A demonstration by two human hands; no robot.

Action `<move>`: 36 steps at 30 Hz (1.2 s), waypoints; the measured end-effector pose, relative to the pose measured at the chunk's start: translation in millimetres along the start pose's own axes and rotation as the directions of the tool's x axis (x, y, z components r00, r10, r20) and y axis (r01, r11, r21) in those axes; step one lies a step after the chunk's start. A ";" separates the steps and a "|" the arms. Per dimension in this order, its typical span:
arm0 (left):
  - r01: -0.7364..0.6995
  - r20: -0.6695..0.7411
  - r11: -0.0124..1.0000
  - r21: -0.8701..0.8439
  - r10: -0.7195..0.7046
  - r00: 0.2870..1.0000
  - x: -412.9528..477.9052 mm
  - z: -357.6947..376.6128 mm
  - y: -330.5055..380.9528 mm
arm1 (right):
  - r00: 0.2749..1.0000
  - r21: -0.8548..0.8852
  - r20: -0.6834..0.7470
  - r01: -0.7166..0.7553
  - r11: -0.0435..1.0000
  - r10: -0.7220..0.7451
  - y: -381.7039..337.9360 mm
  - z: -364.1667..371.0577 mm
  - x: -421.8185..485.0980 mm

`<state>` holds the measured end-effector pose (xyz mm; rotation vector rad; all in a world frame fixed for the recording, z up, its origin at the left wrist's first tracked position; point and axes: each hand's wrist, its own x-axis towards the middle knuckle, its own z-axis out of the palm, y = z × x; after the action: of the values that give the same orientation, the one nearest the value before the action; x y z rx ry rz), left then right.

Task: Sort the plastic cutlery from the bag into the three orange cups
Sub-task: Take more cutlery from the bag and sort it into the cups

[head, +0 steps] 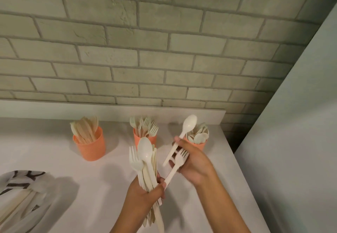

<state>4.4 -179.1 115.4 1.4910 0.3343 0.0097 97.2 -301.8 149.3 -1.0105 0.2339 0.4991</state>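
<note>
Three orange cups are lined up at the back of the white counter (54,160). Taking the fork cup (145,139) as landmark: the cup of knives (90,146) stands well to its left, and the spoon cup (197,142) to its right, partly behind the right hand (193,163).

A mixed bundle of cutlery (148,170) is clasped in the closed left hand (145,194), in front of the fork cup, with a spoon bowl and fork tines uppermost. The right hand's fingers are curled around a single spoon (184,132), its bowl raised just beside the spoon cup, and a single fork (176,165), whose handle end reaches back to the bundle.

Sorting is judged to be well under way, since all three cups are already stocked. The step in hand appears to be the delivery of picked pieces: the spoon would be dropped into the spoon cup, then the fork carried left to the fork cup.

Far left of the fork cup and nearer the viewer, the bag (21,196) is cut off by the frame edge; pale handles show inside, but their types cannot be made out. Whether the single fork is fully free of the bundle cannot be told.
</note>
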 end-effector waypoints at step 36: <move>0.075 -0.333 0.987 -0.145 -0.120 0.935 17.1 -31.5 -25.7 | 0.500 -0.848 -0.153 0.376 0.373 -0.852 -66.3 -75.3 86.6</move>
<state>8.6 -147.1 85.3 1.3392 0.6763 0.2097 208.3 -369.6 124.4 -1.9528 0.1338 -0.6066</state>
